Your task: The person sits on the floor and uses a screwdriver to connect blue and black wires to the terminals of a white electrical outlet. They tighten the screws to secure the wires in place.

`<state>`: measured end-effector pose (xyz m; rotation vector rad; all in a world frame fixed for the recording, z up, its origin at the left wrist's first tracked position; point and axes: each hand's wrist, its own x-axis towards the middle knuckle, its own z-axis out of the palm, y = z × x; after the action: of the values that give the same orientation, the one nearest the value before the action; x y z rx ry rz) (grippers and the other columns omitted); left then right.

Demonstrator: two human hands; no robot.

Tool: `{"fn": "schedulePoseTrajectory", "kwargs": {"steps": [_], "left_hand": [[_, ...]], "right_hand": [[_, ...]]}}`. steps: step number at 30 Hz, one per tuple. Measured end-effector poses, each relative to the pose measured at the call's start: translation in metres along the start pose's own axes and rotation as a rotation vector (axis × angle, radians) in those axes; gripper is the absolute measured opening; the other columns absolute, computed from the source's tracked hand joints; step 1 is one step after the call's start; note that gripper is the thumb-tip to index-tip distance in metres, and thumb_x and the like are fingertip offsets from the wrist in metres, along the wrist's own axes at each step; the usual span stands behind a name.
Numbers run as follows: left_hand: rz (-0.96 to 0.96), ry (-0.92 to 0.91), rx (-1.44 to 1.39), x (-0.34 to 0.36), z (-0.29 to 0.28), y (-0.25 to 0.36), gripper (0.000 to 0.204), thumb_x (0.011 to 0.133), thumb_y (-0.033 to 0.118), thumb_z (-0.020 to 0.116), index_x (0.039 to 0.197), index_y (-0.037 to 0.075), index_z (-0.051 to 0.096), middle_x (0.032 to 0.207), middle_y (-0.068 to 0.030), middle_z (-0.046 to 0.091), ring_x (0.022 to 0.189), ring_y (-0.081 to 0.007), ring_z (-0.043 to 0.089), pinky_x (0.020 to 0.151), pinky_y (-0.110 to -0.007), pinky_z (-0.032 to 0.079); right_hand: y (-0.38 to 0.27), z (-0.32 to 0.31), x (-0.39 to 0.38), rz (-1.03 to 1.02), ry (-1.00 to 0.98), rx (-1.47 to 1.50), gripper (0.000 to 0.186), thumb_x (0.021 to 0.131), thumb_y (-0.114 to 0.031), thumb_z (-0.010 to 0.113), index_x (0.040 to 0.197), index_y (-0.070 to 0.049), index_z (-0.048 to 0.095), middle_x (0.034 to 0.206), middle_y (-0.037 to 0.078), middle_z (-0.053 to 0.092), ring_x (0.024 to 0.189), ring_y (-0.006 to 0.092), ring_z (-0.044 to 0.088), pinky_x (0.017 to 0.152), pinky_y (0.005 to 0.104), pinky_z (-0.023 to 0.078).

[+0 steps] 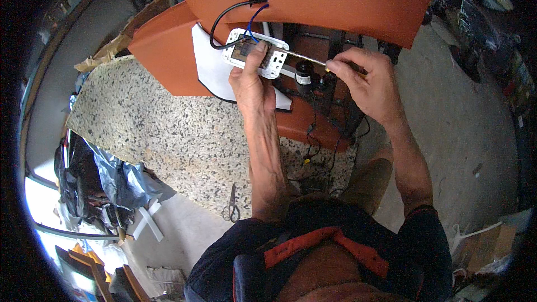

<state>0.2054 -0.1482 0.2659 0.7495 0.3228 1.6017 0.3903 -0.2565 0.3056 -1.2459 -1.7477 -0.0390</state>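
Observation:
My left hand (pixel 251 86) holds a white rectangular electrical plate (pixel 276 62), its thumb pressed on the dark inner part. A black cable (pixel 214 22) and a thin blue wire (pixel 252 19) run from an opening in the upper orange upholstered panel (pixel 335 0) to the plate. My right hand (pixel 363 81) grips a screwdriver (pixel 306 57), whose long shaft reaches left to the plate; its tip is hard to make out. Behind my hands are a black cylindrical motor (pixel 304 75) with a pale label, a dark metal frame and a white sheet (pixel 208 69).
The orange piece rests on a speckled foam mat (pixel 151 123) with scissors (pixel 232 206). Crumpled plastic wrap (pixel 112 173) and white strips (pixel 148 221) lie at lower left. Loose cables (pixel 311 140) hang below the motor. Cardboard (pixel 486 246) is at lower right on the concrete floor (pixel 470 151).

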Motion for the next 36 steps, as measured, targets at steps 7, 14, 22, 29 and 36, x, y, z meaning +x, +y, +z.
{"fn": "schedulePoseTrajectory", "kwargs": {"steps": [7, 14, 22, 29, 36], "left_hand": [[0.005, 0.004, 0.007, 0.000, 0.002, 0.001, 0.024, 0.087, 0.006, 0.073, 0.107, -0.003, 0.063, 0.097, -0.0098, 0.070, 0.086, -0.0199, 0.070, 0.081, -0.034, 0.060], [-0.002, 0.003, 0.007, -0.001, 0.004, 0.003, 0.023, 0.087, 0.005, 0.073, 0.107, -0.003, 0.063, 0.096, -0.0108, 0.070, 0.085, -0.0210, 0.070, 0.082, -0.035, 0.060], [0.004, -0.006, 0.023, 0.002, 0.002, 0.001, 0.025, 0.087, 0.005, 0.074, 0.108, -0.003, 0.063, 0.098, -0.0111, 0.070, 0.085, -0.0213, 0.071, 0.081, -0.035, 0.061], [-0.001, -0.021, 0.020, 0.005, 0.001, 0.000, 0.026, 0.086, 0.005, 0.075, 0.108, -0.003, 0.063, 0.098, -0.0110, 0.070, 0.086, -0.0218, 0.070, 0.082, -0.036, 0.060], [-0.005, 0.008, 0.027, 0.004, 0.000, -0.002, 0.026, 0.085, 0.005, 0.075, 0.107, -0.003, 0.064, 0.098, -0.0113, 0.070, 0.088, -0.0217, 0.070, 0.083, -0.035, 0.060]], "right_hand": [[-0.001, 0.003, -0.004, -0.022, 0.070, 0.098, 0.014, 0.085, -0.005, 0.077, 0.092, 0.002, 0.068, 0.085, 0.005, 0.067, 0.076, 0.0109, 0.064, 0.066, 0.0276, 0.051], [0.003, 0.005, -0.004, 0.080, 0.007, 0.213, 0.016, 0.083, -0.006, 0.079, 0.090, 0.002, 0.067, 0.080, 0.007, 0.066, 0.073, 0.0128, 0.064, 0.066, 0.0301, 0.051], [0.005, 0.005, -0.003, -0.101, 0.082, -0.018, 0.014, 0.089, -0.009, 0.075, 0.087, 0.003, 0.070, 0.077, 0.002, 0.064, 0.072, 0.0068, 0.060, 0.061, 0.0258, 0.049], [0.004, 0.010, 0.000, 0.093, 0.015, 0.249, 0.016, 0.085, -0.011, 0.076, 0.088, 0.004, 0.070, 0.077, 0.012, 0.065, 0.068, 0.0209, 0.065, 0.061, 0.0337, 0.050], [0.006, 0.007, -0.001, -0.025, 0.014, 0.030, 0.012, 0.085, -0.004, 0.077, 0.092, 0.002, 0.070, 0.083, 0.005, 0.067, 0.074, 0.0110, 0.063, 0.063, 0.0277, 0.050]]}}
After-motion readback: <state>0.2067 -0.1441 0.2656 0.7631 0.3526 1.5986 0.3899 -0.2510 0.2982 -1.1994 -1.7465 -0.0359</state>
